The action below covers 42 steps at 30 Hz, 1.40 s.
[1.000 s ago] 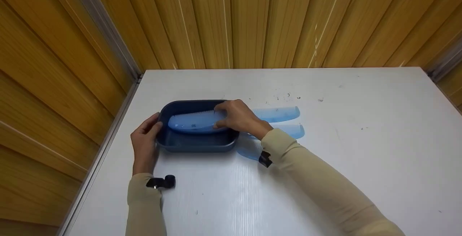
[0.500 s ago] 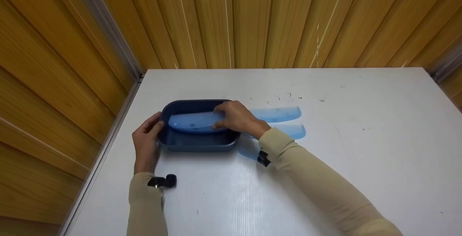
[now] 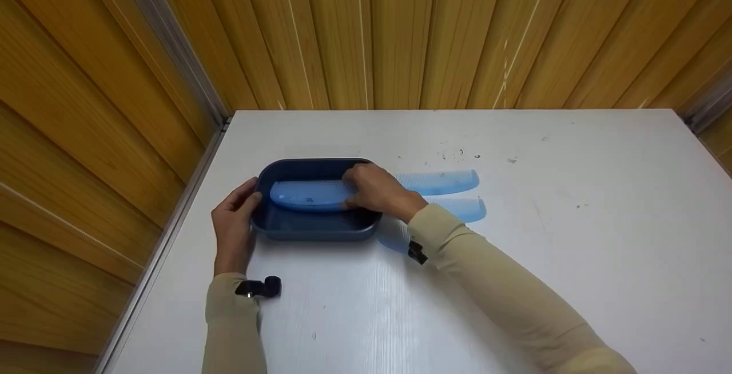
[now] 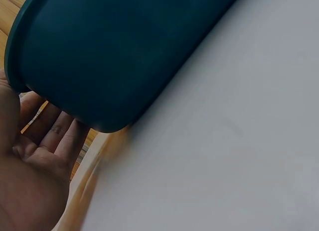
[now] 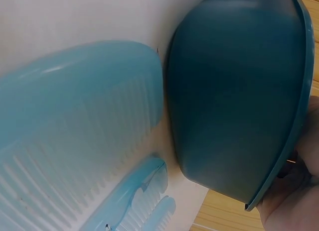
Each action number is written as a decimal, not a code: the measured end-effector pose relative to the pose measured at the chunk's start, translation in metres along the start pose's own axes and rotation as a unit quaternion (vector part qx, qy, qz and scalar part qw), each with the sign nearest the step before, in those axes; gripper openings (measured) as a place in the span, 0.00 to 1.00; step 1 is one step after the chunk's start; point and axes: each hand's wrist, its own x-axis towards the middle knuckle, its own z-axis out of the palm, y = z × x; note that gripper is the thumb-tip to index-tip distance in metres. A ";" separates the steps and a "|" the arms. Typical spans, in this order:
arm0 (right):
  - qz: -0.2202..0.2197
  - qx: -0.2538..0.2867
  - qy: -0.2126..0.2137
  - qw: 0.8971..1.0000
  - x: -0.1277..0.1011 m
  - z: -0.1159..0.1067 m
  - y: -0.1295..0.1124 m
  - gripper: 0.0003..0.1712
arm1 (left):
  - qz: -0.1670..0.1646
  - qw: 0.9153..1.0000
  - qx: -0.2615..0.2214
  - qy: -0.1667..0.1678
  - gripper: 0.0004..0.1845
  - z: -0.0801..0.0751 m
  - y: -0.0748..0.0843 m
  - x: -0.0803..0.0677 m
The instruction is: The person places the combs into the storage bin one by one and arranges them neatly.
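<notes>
A dark blue oblong tray [image 3: 311,226] sits on the white table [image 3: 514,282], left of centre. My left hand [image 3: 246,198] holds its left end, thumb on the rim; in the left wrist view the fingers [image 4: 55,136] lie against the tray's outer wall [image 4: 124,52]. My right hand [image 3: 351,191] reaches over the tray's right end and pinches a light blue comb [image 3: 306,195], which lies lengthwise inside the tray. In the right wrist view only the tray's outer wall [image 5: 234,91] and a bit of the right hand [image 5: 294,206] show; the held comb is hidden there.
Three more light blue combs lie on the table just right of the tray: one at the back [image 3: 449,181], one in front of it [image 3: 466,208] and one partly under my right forearm [image 3: 392,242]. Wood-panelled walls close the table's left and far sides.
My right hand has lowered the comb slightly deeper into the tray. The left hand and the tray have stayed where they were.
</notes>
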 end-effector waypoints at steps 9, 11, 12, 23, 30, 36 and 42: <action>-0.005 -0.027 -0.016 1.000 0.003 0.002 0.000 0.32 | 0.000 1.000 0.015 0.001 0.19 -0.001 0.000 0.000; -0.007 -0.036 -0.018 0.999 0.004 0.002 -0.001 0.31 | -0.001 1.000 0.017 -0.001 0.19 -0.001 0.000 0.000; -0.007 -0.041 -0.020 0.999 0.004 0.002 -0.001 0.31 | -0.001 1.000 0.016 -0.002 0.19 -0.001 0.000 0.000; 0.004 -0.085 -0.040 0.996 0.006 0.004 -0.003 0.28 | -0.002 1.000 0.016 0.002 0.19 -0.001 0.000 0.000; 0.000 -0.088 -0.043 0.995 0.007 0.005 -0.002 0.29 | 0.009 1.000 -0.006 0.002 0.19 0.001 -0.003 0.001; -0.013 -0.079 -0.044 0.996 0.007 0.005 -0.001 0.26 | 0.012 1.000 -0.025 0.003 0.18 0.001 -0.004 0.002; -0.024 -0.082 -0.047 0.995 0.007 0.003 0.000 0.21 | 0.010 0.999 -0.035 -0.001 0.18 0.001 -0.004 0.002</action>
